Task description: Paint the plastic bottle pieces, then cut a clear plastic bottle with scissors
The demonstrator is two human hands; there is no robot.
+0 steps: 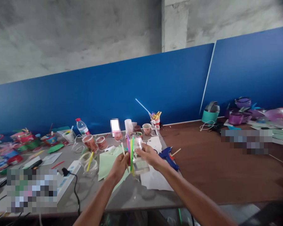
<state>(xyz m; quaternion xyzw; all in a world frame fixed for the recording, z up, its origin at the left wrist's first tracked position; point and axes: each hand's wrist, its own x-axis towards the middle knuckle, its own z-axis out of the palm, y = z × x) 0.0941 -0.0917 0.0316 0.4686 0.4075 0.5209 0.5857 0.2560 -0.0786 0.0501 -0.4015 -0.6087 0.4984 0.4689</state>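
Both hands point(134, 158) hold a clear jar point(139, 157) above the table's near edge point(132, 207).

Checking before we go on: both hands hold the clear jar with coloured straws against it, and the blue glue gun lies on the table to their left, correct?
Not quite: the head view shows the blue glue gun on the table to their right, past the right hand. Both it and the left hand do hold the clear jar with coloured straws.
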